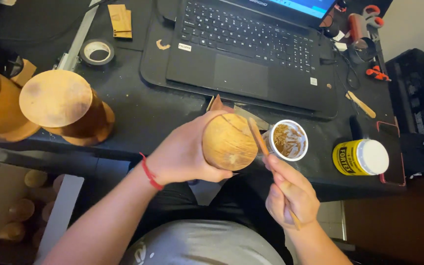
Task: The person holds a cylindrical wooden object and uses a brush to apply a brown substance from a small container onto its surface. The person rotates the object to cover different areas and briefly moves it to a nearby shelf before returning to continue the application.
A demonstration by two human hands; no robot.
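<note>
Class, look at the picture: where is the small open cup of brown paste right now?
In the head view the open cup of brown paste stands on the black desk, right of the wooden cylinder and left of the yellow jar.

Single head-worn view, steeply downward, close over lap and black desk (pixel 138 113) edge.

— Which packages and screens are on the worktop (pixel 138 115)?

— A yellow can (pixel 360 157) with a white lid lies on its side at the right edge; its label is yellow with black print. A small round white tub (pixel 289 140), open, with brown paste inside, stands near the middle.

— And the screen?

— The laptop (pixel 251 44) at the top shows only a strip of bright blue screen (pixel 306 6). It has small white stickers beside the keyboard.
</note>
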